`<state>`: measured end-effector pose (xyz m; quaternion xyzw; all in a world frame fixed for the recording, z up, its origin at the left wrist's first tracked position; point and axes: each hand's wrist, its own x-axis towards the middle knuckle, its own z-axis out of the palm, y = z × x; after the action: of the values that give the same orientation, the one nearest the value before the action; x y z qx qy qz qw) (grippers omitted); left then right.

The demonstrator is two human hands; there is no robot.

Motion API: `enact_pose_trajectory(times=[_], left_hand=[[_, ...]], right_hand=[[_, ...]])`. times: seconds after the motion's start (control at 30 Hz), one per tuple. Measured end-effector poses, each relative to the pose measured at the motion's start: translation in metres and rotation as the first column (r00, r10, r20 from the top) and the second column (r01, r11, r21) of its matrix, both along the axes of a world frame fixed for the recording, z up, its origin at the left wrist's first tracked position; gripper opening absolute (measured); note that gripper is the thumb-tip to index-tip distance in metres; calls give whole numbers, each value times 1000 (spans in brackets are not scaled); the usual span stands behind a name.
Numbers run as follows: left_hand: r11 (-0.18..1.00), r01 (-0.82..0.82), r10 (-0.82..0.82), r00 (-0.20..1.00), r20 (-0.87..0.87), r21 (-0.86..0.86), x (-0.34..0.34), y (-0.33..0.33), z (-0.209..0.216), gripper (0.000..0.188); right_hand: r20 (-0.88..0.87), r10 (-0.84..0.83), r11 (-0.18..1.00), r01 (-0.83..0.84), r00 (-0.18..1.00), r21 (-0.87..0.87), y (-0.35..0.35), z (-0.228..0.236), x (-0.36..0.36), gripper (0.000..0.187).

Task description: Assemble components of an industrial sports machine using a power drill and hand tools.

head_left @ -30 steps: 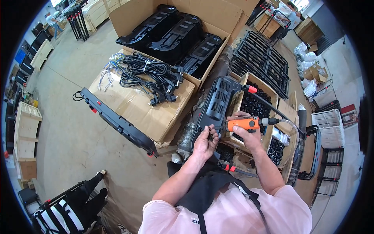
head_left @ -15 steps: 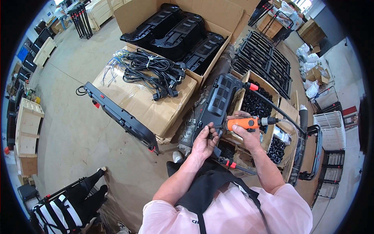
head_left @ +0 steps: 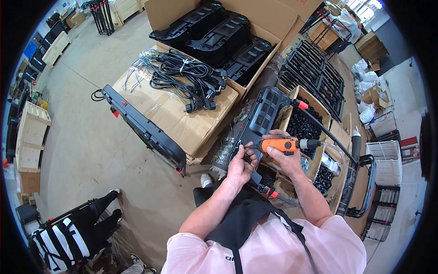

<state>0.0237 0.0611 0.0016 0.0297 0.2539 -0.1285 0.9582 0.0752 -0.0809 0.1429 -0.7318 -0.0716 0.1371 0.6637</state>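
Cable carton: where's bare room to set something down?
On the carton top, between the plugs and the black panel; also floor between that panel and the wooden crate. Crowded: beneath the cables, and among black parts by the right hand.

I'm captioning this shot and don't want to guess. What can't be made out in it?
Small dark pieces in the left hand: head view, too small and partly covered by the hand to identify.
Tip of the orange power screwdriver: head view, too small to tell whether it touches anything.
Part of the black vented housing: head view, hidden behind the left hand.
Back wall of the cardboard carton: head view, cut off by the top edge.
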Motion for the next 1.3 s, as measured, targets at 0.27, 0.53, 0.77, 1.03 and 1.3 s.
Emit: enact_pose_trajectory(times=[0.27, 0.53, 0.77, 1.03, 1.3], left_hand=[[998, 55, -55, 998, -7, 38, -12, 0, 5, 37], [952, 148, -183, 977, 111, 268, -22, 1, 2, 31], [883, 172, -227, 971, 74, 437, -28, 2, 3, 25], [912, 128, -170, 982, 76, 389, -33, 8, 6, 21], [989, 84, -78, 996, -51, 125, -28, 14, -3, 28]], right_hand=[[32, 9, 999, -8, 999, -52, 19, -13, 16, 55], [16, 38, 997, -37, 999, -68, 28, -19, 23, 52], [90, 148, 972, -128, 985, -197, 36, -24, 30, 36], [130, 175, 969, -147, 976, -199, 40, -33, 37, 34], [42, 8, 1000, -8, 999, -12, 23, 2, 0, 52]])
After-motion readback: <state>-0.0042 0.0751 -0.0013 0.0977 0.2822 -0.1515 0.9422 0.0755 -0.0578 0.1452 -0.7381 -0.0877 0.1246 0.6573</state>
